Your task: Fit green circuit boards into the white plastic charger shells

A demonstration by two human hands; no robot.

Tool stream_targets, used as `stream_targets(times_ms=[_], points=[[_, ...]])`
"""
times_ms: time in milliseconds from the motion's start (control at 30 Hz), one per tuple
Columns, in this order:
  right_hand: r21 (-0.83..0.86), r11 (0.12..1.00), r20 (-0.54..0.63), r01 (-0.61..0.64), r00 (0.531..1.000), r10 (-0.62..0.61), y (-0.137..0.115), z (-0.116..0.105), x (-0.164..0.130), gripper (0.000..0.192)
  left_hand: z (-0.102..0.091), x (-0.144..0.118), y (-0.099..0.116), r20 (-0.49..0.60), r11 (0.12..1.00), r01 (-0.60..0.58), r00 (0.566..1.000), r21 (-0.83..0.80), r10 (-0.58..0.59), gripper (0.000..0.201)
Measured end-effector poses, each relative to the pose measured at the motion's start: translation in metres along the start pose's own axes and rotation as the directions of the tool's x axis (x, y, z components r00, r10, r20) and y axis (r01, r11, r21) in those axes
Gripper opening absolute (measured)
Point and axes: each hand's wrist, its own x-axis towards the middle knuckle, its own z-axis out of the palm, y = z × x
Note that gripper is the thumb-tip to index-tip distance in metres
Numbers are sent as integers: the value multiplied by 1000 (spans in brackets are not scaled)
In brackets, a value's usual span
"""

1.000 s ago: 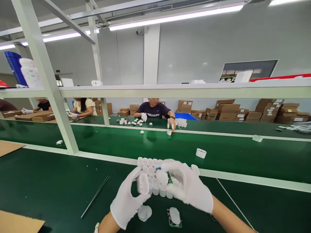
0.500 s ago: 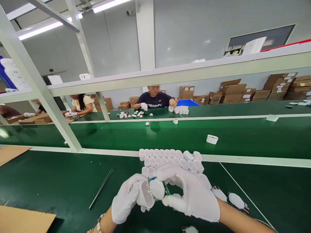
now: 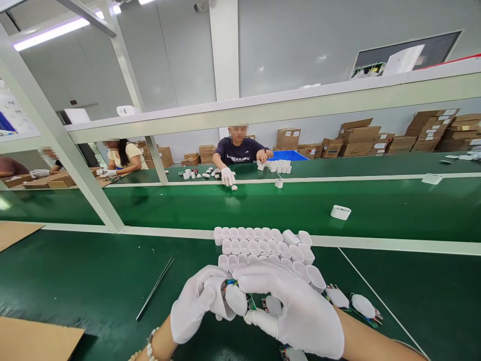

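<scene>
My left hand (image 3: 193, 303), in a white glove, is closed around a small white plastic housing (image 3: 227, 312) with its mouth turned to the right. Between the thumb and fingers of my gloved right hand (image 3: 296, 311) is a green circuit board (image 3: 251, 302). The board carries a rounded white pad (image 3: 236, 300) and coloured wires. Its left end sits at the housing's mouth, partly inside; how deep is hidden. Just beyond my hands stand rows of white housings (image 3: 254, 247), mostly open side up. To the right lie circuit boards with white pads (image 3: 363, 306).
Metal tweezers (image 3: 155, 289) lie on the green table at left, near cardboard (image 3: 39, 338). Behind the rows runs a pale rail (image 3: 376, 243), then a green conveyor belt (image 3: 180, 205) carrying a white housing (image 3: 340, 212). A gloved co-worker's hand (image 3: 227, 176) reaches over the belt's far side.
The circuit board has moved left, further into the housing's mouth. Loose pieces on the belt have shifted right. Across the belt, a co-worker's hand has come forward to a small white piece.
</scene>
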Motion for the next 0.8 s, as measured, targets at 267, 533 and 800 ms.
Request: stream_targets(times_ms=[267, 533, 800], points=[[25, 1000, 92, 1, 996, -3, 0, -1, 6, 22, -2, -1, -2, 30, 1000, -2, 1000, -25, 3, 62], [-95, 995, 217, -15, 976, 36, -10, -1, 5, 19, 0, 2, 0, -33, 997, -68, 997, 23, 68, 59], [-130, 991, 147, -17, 988, 36, -3, 9, -4, 18, 3, 4, -3, 30, 995, -59, 998, -81, 62, 57]])
